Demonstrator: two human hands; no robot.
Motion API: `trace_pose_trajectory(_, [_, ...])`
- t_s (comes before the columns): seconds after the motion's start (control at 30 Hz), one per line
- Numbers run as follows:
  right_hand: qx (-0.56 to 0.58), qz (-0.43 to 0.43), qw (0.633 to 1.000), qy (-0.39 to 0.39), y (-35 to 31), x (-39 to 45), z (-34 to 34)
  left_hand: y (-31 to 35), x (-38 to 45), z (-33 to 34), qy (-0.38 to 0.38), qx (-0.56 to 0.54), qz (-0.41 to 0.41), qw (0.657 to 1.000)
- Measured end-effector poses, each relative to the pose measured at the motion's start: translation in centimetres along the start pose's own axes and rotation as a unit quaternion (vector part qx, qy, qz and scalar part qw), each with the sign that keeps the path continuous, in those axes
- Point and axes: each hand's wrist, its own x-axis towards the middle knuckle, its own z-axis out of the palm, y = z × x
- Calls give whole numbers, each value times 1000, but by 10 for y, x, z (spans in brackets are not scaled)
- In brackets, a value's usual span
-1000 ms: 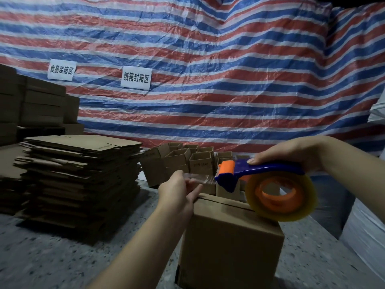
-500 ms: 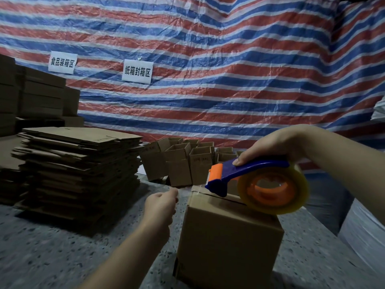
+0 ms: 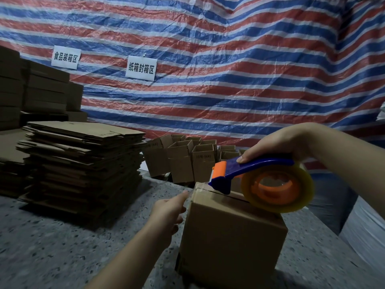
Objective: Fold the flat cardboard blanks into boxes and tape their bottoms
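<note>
A folded brown cardboard box (image 3: 231, 236) stands on the speckled table (image 3: 41, 247) with its closed flaps up and a seam across the top. My right hand (image 3: 277, 142) grips a blue and orange tape dispenser (image 3: 250, 170) with a clear tape roll (image 3: 277, 188), its nose resting on the box's top near the far left edge. My left hand (image 3: 168, 209) holds the tape end against the box's upper left side. A tall stack of flat cardboard blanks (image 3: 81, 161) lies to the left.
Several open folded boxes (image 3: 187, 157) stand behind the table's far edge. More stacked cartons (image 3: 41, 90) rise at the far left. A striped tarpaulin (image 3: 229, 69) with two paper signs hangs behind. White material (image 3: 366, 232) sits at the right.
My left hand has drawn the tape end down over the box's left edge onto its side. The dispenser has come down onto the box top.
</note>
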Motion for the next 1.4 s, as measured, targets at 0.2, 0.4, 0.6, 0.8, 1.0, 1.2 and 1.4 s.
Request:
trace_pose_trajectory(0.2, [-1,-1,1000,-4,-1,-3,1,-1,0,-4,-50,-16,-37,998])
trace_pose_trajectory(0.4, [-1,-3,1000,2,-1,-3,1,-7,4,-3,-64,29,-36,997])
trace_pose_trajectory(0.6, [-2,-1,1000,16,-1,-2,2,-12,6,0,-131,-26,-57,989])
trace_pose_trajectory(0.8, [0,1,1000,13,-1,-3,1,-7,4,-7,-156,75,-51,984])
trace_pose_trajectory(1.0, [10,4,1000,4,2,-1,-2,9,4,-21,-127,238,-32,962])
trace_pose_trajectory(1.2, [-7,8,1000,10,1,1,-3,16,5,-30,11,205,121,971])
trace_pose_trajectory(1.4, [0,7,1000,15,0,0,-3,24,-32,5,-96,335,373,860])
